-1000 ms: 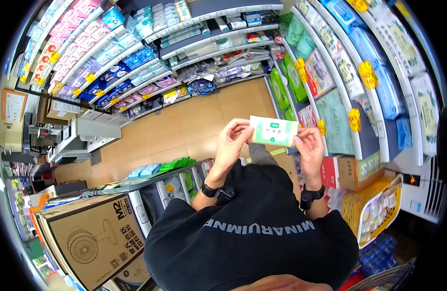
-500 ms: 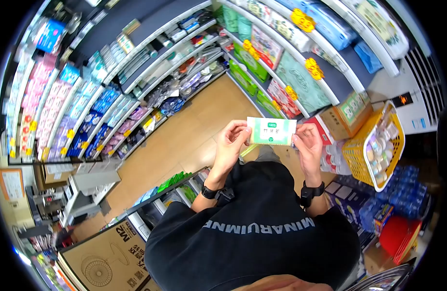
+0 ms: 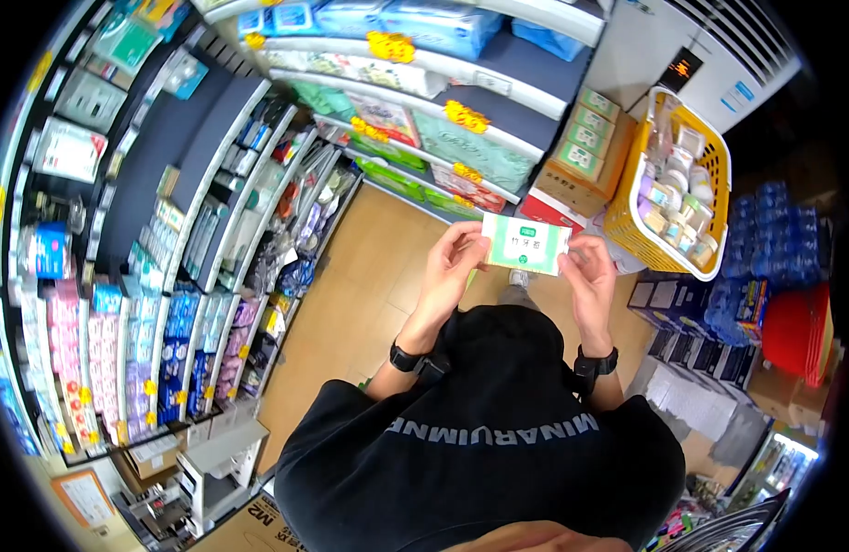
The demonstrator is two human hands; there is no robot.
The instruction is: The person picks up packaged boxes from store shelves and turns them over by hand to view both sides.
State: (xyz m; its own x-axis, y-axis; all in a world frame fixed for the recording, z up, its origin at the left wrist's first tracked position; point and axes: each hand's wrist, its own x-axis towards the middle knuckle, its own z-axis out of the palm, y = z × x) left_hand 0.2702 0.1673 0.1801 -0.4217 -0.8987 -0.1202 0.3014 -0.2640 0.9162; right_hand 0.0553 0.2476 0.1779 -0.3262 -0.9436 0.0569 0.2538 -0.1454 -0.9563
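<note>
Where the view starts at far left, tall shelves (image 3: 47,198) curve along the edge, carrying boxes higher up and, lower down, rows of pink packs (image 3: 65,340) and blue packs (image 3: 178,340). Below these, toward the bottom corner, are a framed sheet (image 3: 84,497) and a white-and-grey counter (image 3: 226,469). A brown carton (image 3: 259,526) marked M2 shows at the bottom edge. Rightward, the tan floor (image 3: 351,285) opens up, and beyond it, along the top, another shelf unit holds soft blue bags (image 3: 433,26) with bright yellow tags (image 3: 390,46) on the shelf edges.

At the centre, the person's left hand (image 3: 452,267) pinches the left edge of a packet (image 3: 514,247) between thumb and bent fingers. This packet, white and green with dark printed characters, is held up in front of the chest, its printed face toward the viewer. Beneath the arms is a black shirt (image 3: 479,460) with grey lettering. On the packet's right edge, the right hand (image 3: 590,276) grips likewise, thumb against fingers. Both wrists wear black bands (image 3: 596,362).

Past the right hand, small green-and-white boxes (image 3: 588,129) sit in an open brown box (image 3: 571,189). Just beside it, a yellow basket (image 3: 632,230) holds jars and bottles (image 3: 675,189). Behind stands a white appliance (image 3: 710,69) with a lit display. At far right are blue bottles (image 3: 763,225) and a red object (image 3: 795,333).
</note>
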